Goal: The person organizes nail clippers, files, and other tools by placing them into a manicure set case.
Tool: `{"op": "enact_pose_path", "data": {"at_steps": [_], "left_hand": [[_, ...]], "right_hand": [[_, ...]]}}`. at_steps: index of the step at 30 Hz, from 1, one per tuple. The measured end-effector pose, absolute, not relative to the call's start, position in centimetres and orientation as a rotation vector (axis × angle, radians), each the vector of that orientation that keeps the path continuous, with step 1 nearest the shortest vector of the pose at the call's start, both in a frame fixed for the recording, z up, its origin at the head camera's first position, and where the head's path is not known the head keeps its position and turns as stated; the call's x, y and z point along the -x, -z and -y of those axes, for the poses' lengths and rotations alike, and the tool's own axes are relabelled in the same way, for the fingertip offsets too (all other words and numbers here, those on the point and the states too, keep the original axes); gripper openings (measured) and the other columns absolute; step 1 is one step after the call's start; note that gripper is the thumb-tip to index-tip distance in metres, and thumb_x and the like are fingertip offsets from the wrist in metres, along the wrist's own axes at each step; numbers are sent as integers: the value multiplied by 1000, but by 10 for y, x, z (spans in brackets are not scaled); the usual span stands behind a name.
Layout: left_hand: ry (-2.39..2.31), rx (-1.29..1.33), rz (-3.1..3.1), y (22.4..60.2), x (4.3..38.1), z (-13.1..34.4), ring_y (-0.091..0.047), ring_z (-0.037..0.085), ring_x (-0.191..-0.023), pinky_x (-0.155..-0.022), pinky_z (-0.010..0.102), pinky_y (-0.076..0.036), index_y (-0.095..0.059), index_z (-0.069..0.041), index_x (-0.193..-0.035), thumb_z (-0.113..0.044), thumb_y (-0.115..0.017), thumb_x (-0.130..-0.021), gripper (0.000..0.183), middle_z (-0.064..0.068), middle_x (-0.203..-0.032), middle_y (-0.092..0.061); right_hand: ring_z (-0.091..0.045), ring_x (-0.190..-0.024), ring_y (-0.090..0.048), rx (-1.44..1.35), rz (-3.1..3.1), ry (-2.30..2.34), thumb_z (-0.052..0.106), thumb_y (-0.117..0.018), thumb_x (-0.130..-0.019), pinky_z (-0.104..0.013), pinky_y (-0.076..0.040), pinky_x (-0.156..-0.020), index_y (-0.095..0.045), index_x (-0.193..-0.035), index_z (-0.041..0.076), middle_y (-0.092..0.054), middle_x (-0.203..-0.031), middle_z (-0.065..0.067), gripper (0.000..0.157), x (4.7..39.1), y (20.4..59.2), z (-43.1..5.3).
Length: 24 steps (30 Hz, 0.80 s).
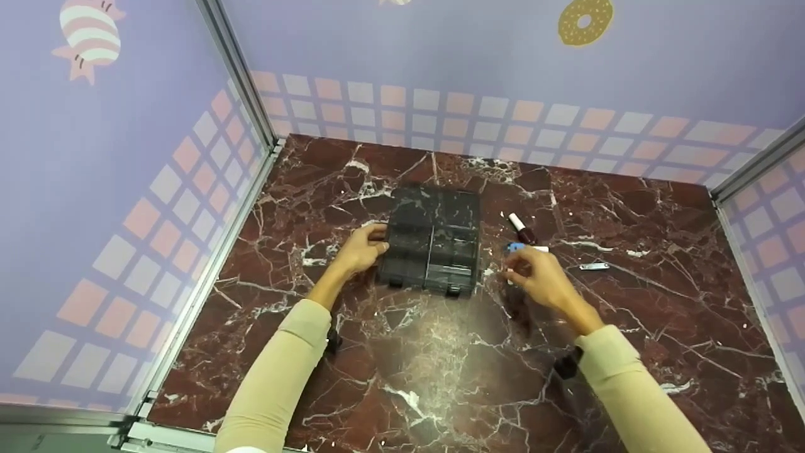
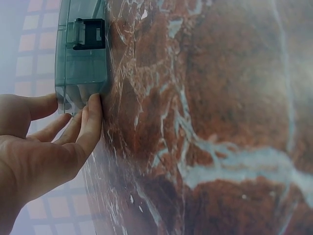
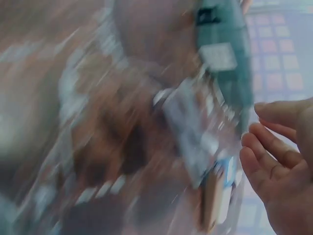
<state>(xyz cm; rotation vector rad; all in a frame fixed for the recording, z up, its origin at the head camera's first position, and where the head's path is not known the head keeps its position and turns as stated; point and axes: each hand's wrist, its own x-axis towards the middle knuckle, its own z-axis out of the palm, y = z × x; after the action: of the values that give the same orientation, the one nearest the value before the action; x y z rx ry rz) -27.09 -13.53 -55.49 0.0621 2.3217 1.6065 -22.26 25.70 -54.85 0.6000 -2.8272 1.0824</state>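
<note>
- Left hand (image 1: 363, 250): thumb and fingers pinch the translucent dark-plastic divided box's (image 1: 409, 255) left edge, presumably steadying it on the red marbled counter (image 1: 440, 358).
- Right hand (image 1: 544, 277): empty, fingers loosely bent, right of the box, near a small blue object (image 1: 514, 246).

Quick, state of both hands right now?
Left hand: closed, gripping the edge of the dark case.
Right hand: open, fingers loosely bent, nothing visibly held.
</note>
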Motion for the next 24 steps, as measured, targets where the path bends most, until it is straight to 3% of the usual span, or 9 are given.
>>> {"op": "enact_pose_path", "data": {"at_steps": [7, 14, 18, 24], "left_hand": [[-1614, -59, -2318, 556, 272, 136, -57, 39, -137, -101, 53, -57, -45, 1, -158, -2, -59, -107, 53, 23, -154, -51], [-1608, -75, -2311, 556, 272, 136, -55, 39, -138, -102, 53, -56, -44, 0, -158, -3, -58, -107, 53, 23, -156, -50], [-1620, -69, -2297, 557, 273, 136, -56, 38, -138, -103, 53, -56, -45, 0, -158, -2, -58, -107, 53, 22, -155, -51], [-1634, -65, -2281, 558, 272, 138, -56, 37, -137, -102, 51, -56, -44, 0, -159, -2, -58, -107, 53, 23, -154, -52]], "right_hand": [[-32, -90, -71, -622, 2856, -1051, -1, -85, -86, -51, -59, -86, -75, -109, -3, -73, -102, -14, 25, 208, 569, -287], [-42, -117, -61, -744, 2861, -894, 2, -87, -83, -61, -46, -107, -76, -118, 1, -69, -120, -17, 36, 197, 580, -299], [-40, -112, -60, -738, 2870, -845, 2, -87, -83, -58, -47, -102, -78, -112, 2, -69, -117, -15, 31, 195, 582, -303], [-26, -89, -55, -640, 2947, -881, 2, -86, -82, -46, -46, -82, -72, -88, 9, -65, -92, -4, 16, 193, 580, -306]]}}
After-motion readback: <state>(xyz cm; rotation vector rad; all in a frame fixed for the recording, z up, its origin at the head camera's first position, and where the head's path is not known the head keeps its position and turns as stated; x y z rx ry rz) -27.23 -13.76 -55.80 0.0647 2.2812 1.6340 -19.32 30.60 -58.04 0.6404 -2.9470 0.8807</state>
